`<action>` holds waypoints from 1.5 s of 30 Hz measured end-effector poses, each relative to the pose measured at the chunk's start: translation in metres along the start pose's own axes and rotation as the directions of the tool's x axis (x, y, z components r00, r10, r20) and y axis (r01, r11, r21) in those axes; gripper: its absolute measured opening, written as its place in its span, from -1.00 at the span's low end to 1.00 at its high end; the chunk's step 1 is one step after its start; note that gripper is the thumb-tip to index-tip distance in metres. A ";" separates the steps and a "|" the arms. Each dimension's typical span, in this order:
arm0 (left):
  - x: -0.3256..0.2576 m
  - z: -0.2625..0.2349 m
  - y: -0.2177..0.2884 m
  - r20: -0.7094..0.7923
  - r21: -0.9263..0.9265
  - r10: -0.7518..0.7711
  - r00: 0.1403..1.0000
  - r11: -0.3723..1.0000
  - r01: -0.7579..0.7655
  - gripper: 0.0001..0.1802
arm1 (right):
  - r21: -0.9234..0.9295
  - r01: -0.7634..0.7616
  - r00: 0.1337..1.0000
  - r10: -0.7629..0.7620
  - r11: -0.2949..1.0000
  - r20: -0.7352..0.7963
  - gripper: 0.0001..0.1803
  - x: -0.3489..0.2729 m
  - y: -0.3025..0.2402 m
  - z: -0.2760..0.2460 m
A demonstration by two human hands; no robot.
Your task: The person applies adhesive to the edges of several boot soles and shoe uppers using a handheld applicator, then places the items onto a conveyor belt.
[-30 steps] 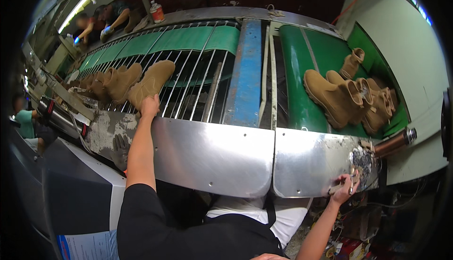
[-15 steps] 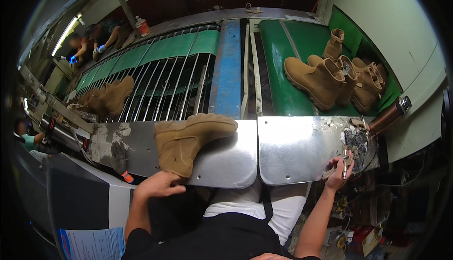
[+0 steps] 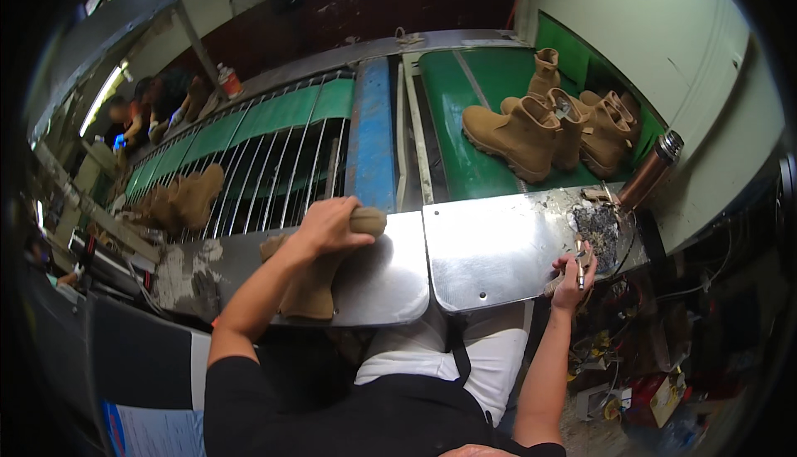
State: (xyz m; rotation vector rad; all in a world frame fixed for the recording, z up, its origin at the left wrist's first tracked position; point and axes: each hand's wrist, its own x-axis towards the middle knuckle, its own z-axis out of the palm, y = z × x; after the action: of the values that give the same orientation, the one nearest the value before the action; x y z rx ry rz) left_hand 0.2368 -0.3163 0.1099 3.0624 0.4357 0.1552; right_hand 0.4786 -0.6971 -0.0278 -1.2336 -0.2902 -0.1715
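Metal ledge | tan boot | green belt behind | maroon wall

A head-worn fisheye looks down across the metal worktop.

Easiest way through is the right steel plate — pretty open from its left edge to the right hand by its near right corner. Black crusty patch plus copper flask clog the far right corner. Left plate is blocked by the boot and left hand — only its right edge has room.
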 end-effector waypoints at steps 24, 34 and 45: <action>-0.024 -0.046 -0.026 -0.489 -0.816 -0.199 0.849 0.448 -0.364 -0.30 | 0.009 -0.322 0.806 0.269 0.947 0.527 -0.49 -0.113 -0.079 0.113; -0.010 -0.055 -0.017 -0.519 -0.785 -0.099 0.849 0.447 -0.428 -0.36 | 0.107 0.128 0.485 -0.156 0.986 0.860 -0.49 -0.076 -0.145 0.227; -0.003 -0.061 -0.013 -0.552 -0.698 0.022 0.834 0.534 -0.476 -0.29 | 0.002 -0.004 0.616 0.001 1.000 0.787 -0.28 -0.047 -0.133 0.310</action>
State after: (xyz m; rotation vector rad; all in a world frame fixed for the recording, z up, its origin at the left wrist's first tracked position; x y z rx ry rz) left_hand 0.2237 -0.3030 0.1700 2.0675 -0.1140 0.8843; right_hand 0.3569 -0.4488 0.1712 -1.2457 -1.0677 0.4102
